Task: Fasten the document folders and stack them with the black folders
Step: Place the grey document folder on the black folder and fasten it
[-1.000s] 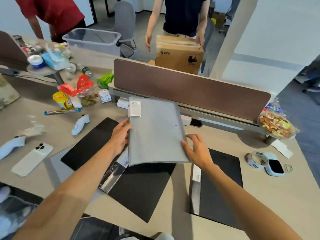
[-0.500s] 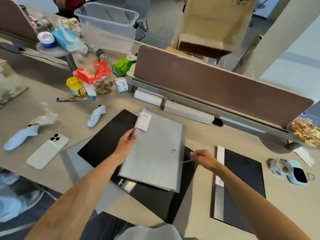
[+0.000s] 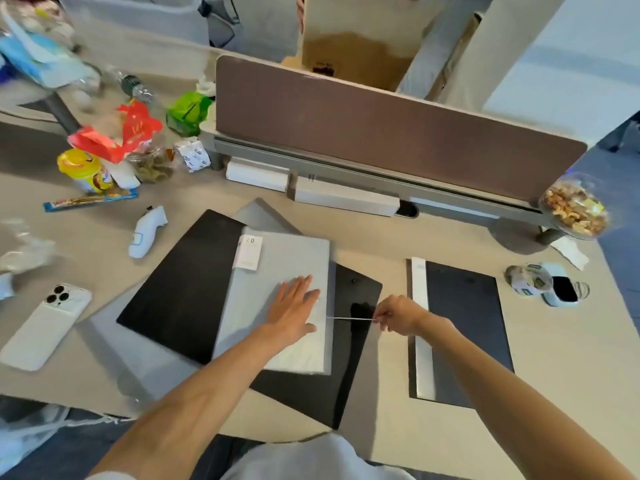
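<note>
A grey document folder point(image 3: 277, 258) with a white label lies flat on a large black folder point(image 3: 180, 289) in the middle of the desk. My left hand point(image 3: 294, 306) presses flat on the grey folder near its right edge, fingers spread. My right hand point(image 3: 398, 311) pinches the folder's thin string point(image 3: 349, 318) and holds it taut to the right of the folder. A second black folder point(image 3: 464, 327) with a white spine strip lies to the right. Another grey folder point(image 3: 263, 213) pokes out from beneath at the back.
A white phone point(image 3: 45, 327) lies at the left. A white handheld device point(image 3: 147, 232), snack packets and a yellow cup point(image 3: 85, 171) crowd the far left. A brown divider panel point(image 3: 381, 129) runs across the back. A snack bowl point(image 3: 575, 209) and tape rolls point(image 3: 530, 278) sit at the right.
The grey folder went from held up and tilted to lying flat on the black folder. My left hand moved from its left edge to pressing on top. My right hand pulled the string out rightward.
</note>
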Tool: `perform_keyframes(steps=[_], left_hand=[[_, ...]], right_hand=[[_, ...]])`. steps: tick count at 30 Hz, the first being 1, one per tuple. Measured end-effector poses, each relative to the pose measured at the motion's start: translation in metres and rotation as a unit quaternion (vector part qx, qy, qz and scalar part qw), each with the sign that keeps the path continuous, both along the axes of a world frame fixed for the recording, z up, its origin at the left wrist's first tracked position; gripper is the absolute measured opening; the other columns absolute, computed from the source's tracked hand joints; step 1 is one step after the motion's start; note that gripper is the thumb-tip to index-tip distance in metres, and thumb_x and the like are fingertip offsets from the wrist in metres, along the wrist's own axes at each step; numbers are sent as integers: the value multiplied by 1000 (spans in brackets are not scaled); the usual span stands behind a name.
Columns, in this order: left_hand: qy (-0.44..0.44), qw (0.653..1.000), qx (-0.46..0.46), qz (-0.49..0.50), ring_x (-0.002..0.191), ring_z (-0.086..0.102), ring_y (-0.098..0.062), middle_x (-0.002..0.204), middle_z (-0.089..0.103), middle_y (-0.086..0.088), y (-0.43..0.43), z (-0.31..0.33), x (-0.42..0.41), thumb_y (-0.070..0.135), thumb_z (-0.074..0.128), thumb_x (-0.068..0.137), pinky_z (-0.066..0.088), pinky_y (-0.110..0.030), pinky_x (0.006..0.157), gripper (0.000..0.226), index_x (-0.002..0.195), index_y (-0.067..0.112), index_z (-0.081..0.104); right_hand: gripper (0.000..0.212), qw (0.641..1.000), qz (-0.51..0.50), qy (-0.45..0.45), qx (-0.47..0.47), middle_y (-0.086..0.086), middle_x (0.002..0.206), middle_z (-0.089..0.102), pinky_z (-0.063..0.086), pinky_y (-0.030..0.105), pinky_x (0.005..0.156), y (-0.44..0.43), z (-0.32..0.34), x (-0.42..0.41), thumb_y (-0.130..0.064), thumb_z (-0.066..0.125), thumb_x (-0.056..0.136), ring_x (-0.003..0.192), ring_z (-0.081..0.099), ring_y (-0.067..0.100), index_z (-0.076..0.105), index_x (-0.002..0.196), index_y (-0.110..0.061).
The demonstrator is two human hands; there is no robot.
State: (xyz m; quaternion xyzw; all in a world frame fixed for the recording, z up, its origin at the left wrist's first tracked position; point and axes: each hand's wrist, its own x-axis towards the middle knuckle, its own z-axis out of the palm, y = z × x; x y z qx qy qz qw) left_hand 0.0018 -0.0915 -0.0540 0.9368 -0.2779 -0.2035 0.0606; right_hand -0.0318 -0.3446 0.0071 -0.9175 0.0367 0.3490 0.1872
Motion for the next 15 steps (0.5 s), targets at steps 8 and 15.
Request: perform_keyframes(steps=[8,15], left_hand=[[47,995,88,-10,150,-13,-26,163,-15,-6,-36,1,-20,45,58,90,-2,-48,120,92,154,19,-3],[70,994,79,-39,150,-16,-24,162,-18,-2,-60,-6,-36,37,61,90,-2,-48,120,91,153,33,-5]], right_hand=[[22,999,-23,-28,-11,8,104,67,50,34,85,-62,10,-19,-14,46,94,94,61,24,65,104,-11],[14,998,-41,-14,39,-1,89,60,47,31,75,-127,7,-28,-19,49,94,87,59,20,62,92,-16]])
